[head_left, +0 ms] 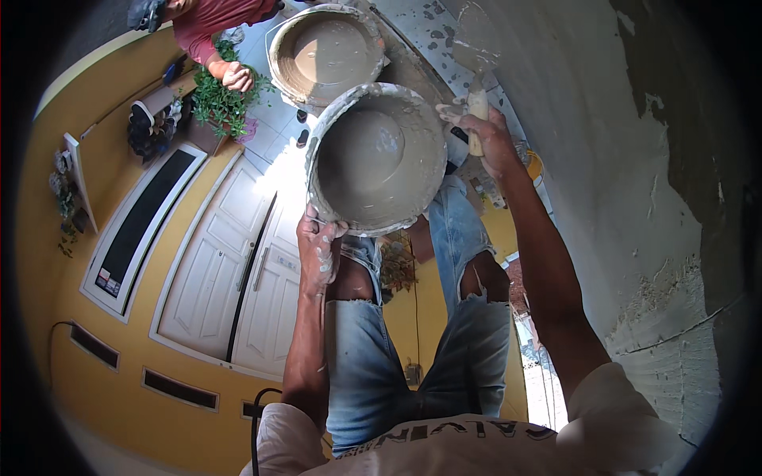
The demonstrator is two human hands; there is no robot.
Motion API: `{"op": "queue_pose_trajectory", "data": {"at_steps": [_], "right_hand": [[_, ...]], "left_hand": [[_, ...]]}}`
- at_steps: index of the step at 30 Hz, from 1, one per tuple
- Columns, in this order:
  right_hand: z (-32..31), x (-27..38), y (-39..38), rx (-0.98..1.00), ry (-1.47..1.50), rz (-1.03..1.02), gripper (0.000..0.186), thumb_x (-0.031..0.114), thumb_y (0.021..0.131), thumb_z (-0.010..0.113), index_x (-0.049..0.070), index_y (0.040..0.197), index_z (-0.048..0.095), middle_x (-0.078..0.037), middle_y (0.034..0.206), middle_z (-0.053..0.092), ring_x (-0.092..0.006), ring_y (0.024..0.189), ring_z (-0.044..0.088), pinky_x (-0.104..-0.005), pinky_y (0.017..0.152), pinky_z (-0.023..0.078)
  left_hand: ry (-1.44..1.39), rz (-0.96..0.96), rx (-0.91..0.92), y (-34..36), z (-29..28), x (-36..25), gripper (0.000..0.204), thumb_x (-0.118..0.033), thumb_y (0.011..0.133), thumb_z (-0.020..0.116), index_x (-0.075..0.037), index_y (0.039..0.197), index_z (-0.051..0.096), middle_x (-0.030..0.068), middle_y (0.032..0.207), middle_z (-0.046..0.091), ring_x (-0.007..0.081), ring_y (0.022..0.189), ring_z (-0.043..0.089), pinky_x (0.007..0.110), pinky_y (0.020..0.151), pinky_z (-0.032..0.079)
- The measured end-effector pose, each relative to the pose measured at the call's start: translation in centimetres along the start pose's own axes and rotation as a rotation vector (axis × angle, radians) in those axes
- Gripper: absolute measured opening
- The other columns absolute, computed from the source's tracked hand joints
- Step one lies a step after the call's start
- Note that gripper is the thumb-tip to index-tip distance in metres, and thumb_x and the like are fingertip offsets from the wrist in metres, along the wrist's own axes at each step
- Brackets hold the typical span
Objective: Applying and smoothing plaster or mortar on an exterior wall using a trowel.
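Note:
My left hand (320, 247), spotted with grey plaster, has its fingers closed over the near left rim of a round plaster-caked basin (313, 170). Wet grey plaster (369, 151) covers the inside of that basin, which is above my knees. To its right, my right hand (494, 139) grips the pale handle of a plastering trowel (477, 107). The trowel's smeared blade (476, 40) points away from me, and its exact outline is hard to tell against the grey behind it. Some fingers of my right hand are near the basin's right rim; I cannot tell whether they touch it.
A second plaster-filled basin (278, 51) stands just beyond. At the far left is another person (218, 24) in a red shirt, one hand by a leafy plant (216, 99). A partly plastered wall (587, 159) rises at right; white double doors (210, 289) are at left. Splatters mark the tiled floor (270, 119).

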State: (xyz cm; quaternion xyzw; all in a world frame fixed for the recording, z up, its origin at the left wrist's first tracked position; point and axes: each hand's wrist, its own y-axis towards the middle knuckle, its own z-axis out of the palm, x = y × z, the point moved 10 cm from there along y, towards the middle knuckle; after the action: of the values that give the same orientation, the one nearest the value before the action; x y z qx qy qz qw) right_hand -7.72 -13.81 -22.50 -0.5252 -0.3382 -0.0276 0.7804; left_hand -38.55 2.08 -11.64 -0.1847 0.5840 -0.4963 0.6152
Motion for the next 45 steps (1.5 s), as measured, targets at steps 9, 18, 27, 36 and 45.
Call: {"op": "queue_pose_trajectory", "data": {"at_steps": [9, 18, 27, 36, 45], "right_hand": [[1.9, 2.7, -5.7, -0.076, -0.549, -0.111, 0.033, 0.015, 0.084, 0.07, 0.001, 0.114, 0.069, -0.008, 0.104, 0.073, -0.0153, 0.093, 0.066, -0.0314, 0.089, 0.051], [3.9, 1.0, -7.1, -0.079, -0.229, 0.158, 0.04, 0.014, 0.085, 0.071, -0.001, 0.12, 0.061, -0.015, 0.109, 0.072, -0.0188, 0.097, 0.069, -0.0329, 0.09, 0.055], [12.4, 5.6, 0.4, 0.14, 0.266, 0.148, 0.04, 0.009, 0.085, 0.07, 0.004, 0.122, 0.057, -0.01, 0.113, 0.066, -0.0212, 0.107, 0.066, -0.0401, 0.094, 0.055], [7.7, 7.3, -3.8, -0.172, 0.141, 0.031, 0.04, 0.006, 0.081, 0.072, 0.005, 0.118, 0.059, -0.007, 0.105, 0.064, -0.0181, 0.093, 0.066, -0.0336, 0.08, 0.057], [5.7, 6.4, -7.4, -0.315, 0.215, 0.02, 0.034, -0.002, 0.079, 0.07, 0.008, 0.108, 0.057, -0.002, 0.089, 0.062, -0.0123, 0.073, 0.064, -0.0263, 0.06, 0.054]], "left_hand": [[-0.14, 0.177, -0.097, 1.8, -5.0, -7.9, 0.06, -0.014, 0.088, 0.07, 0.001, 0.142, 0.05, 0.0082, 0.123, 0.065, 0.0173, 0.112, 0.063, 0.036, 0.106, 0.05], [-0.356, 0.16, -0.162, 4.0, -6.1, -10.4, 0.074, -0.004, 0.073, 0.065, 0.003, 0.145, 0.047, 0.0139, 0.136, 0.06, 0.0288, 0.128, 0.056, 0.046, 0.118, 0.04], [-0.449, 0.11, -0.111, 6.0, -2.7, -10.9, 0.028, 0.004, 0.082, 0.057, 0.003, 0.11, 0.061, 0.0082, 0.096, 0.065, 0.022, 0.099, 0.064, 0.042, 0.105, 0.051], [0.025, 0.084, -0.27, 8.1, -1.0, -10.8, 0.03, -0.017, 0.097, 0.064, 0.007, 0.114, 0.061, 0.0141, 0.1, 0.067, 0.018, 0.084, 0.069, 0.03, 0.071, 0.062], [0.57, 0.044, -0.396, 10.0, 0.2, -9.6, 0.026, -0.02, 0.103, 0.059, 0.004, 0.11, 0.066, 0.0137, 0.088, 0.071, 0.0211, 0.081, 0.069, 0.036, 0.075, 0.055]]}}
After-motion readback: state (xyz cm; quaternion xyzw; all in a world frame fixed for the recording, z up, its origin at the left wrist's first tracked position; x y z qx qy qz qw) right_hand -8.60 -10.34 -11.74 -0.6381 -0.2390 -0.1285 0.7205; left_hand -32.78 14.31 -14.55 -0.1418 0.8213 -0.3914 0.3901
